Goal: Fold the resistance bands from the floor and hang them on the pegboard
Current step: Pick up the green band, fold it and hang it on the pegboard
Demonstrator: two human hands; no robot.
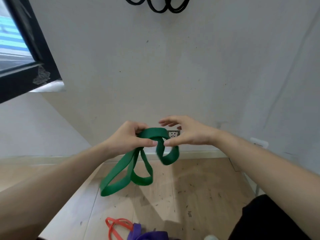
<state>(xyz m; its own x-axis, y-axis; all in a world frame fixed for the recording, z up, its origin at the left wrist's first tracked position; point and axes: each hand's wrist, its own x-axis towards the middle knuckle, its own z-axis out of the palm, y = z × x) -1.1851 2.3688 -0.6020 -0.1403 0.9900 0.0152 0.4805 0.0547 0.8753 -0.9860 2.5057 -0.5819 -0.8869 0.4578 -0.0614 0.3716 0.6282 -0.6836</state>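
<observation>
A wide green resistance band [128,172] hangs in several loops in front of me, above the floor. My left hand [129,136] pinches its gathered top between thumb and fingers. My right hand [185,133] is just to the right with its fingers spread, and its thumb tip touches the band's right loop [170,155]. An orange band [115,227] and a purple band [149,235] lie on the floor at the bottom edge. Black bands [160,5] hang on the wall at the top; the pegboard itself is out of view.
A white wall stands straight ahead with a power socket [174,134] low behind my hands. A dark-framed window [29,54] is at the upper left. The wooden floor [199,191] runs below, and my dark trouser leg [270,220] shows at the lower right.
</observation>
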